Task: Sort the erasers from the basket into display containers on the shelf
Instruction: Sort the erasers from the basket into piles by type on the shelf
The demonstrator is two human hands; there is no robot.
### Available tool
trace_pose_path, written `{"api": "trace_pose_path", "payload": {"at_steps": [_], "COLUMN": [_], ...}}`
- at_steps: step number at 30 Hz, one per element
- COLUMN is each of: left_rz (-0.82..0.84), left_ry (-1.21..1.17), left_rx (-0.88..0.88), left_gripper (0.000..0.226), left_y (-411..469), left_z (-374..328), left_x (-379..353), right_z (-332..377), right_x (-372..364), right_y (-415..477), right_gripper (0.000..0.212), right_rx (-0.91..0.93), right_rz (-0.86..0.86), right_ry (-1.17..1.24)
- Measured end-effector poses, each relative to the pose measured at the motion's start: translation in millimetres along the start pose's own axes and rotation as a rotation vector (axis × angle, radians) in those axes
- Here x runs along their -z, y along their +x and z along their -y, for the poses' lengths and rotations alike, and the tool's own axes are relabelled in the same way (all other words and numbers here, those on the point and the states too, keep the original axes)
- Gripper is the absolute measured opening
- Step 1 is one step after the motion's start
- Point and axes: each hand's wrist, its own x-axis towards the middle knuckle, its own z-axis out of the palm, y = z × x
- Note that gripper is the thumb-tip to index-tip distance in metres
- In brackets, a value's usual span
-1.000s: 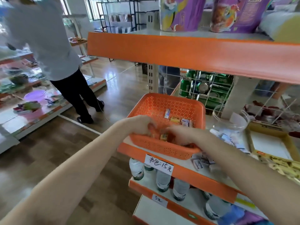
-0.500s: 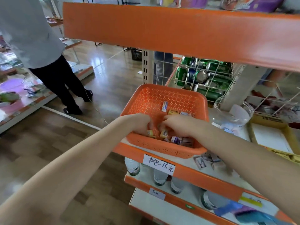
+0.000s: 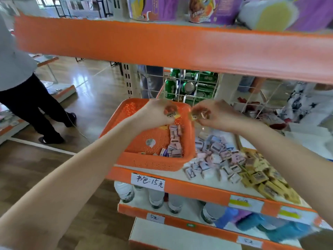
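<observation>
An orange perforated basket sits on the shelf at centre, with several small wrapped erasers piled along its right side. My left hand is raised over the basket's far end and grips a few erasers. My right hand is level with it, just past the basket's right rim, and pinches yellow-wrapped erasers. Right of the basket lies a heap of pink and blue erasers, and beyond it a heap of yellow ones. Any container under the heaps is hidden.
An orange shelf edge hangs low above my hands. Green cans stand in a wire rack behind the basket. Water bottles fill the shelf below. A person stands on the wooden floor at left.
Both hands have lifted out of the basket's near end with erasers and moved to its far side. The camera has tilted down, so the heaps at right now show.
</observation>
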Motion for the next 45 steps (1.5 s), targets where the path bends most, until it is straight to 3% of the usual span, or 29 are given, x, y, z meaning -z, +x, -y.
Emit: {"api": "trace_pose_path", "payload": {"at_steps": [2, 6, 9, 13, 23, 30, 35, 40, 45], "left_rz": [0.013, 0.058, 0.139, 0.269, 0.287, 0.174, -0.062, -0.284, -0.361], "left_ry": [-0.058, 0.050, 0.096, 0.070, 0.005, -0.044, -0.097, -0.118, -0.110], "left_rx": [-0.082, -0.269, -0.343, -0.392, -0.387, -0.364, -0.331, -0.210, -0.044], "left_gripper": [0.030, 0.029, 0.008, 0.038, 0.039, 0.043, 0.050, 0.051, 0.046], "left_y": [8, 19, 33, 45, 47, 42, 24, -1, -29], "left_z": [-36, -107, -138, -165, -199, -180, -143, -89, -19], "left_x": [-5, -27, -51, -91, -145, -122, -84, -44, -23], "right_z": [-22, -69, -92, -114, -128, -124, -97, -54, -16], "right_x": [15, 36, 39, 27, 15, 21, 12, -7, -29], "right_y": [-24, -75, -115, -154, -201, -184, -138, -82, -30], "right_gripper": [0.029, 0.025, 0.029, 0.026, 0.030, 0.024, 0.023, 0.022, 0.019], "right_rx": [-0.084, -0.225, -0.293, -0.367, -0.528, -0.436, -0.246, -0.044, 0.120], "right_rz": [-0.045, -0.071, -0.068, -0.033, -0.047, -0.156, -0.214, -0.259, -0.210], "right_ry": [0.021, -0.100, -0.177, -0.216, -0.083, -0.072, -0.063, -0.029, -0.006]}}
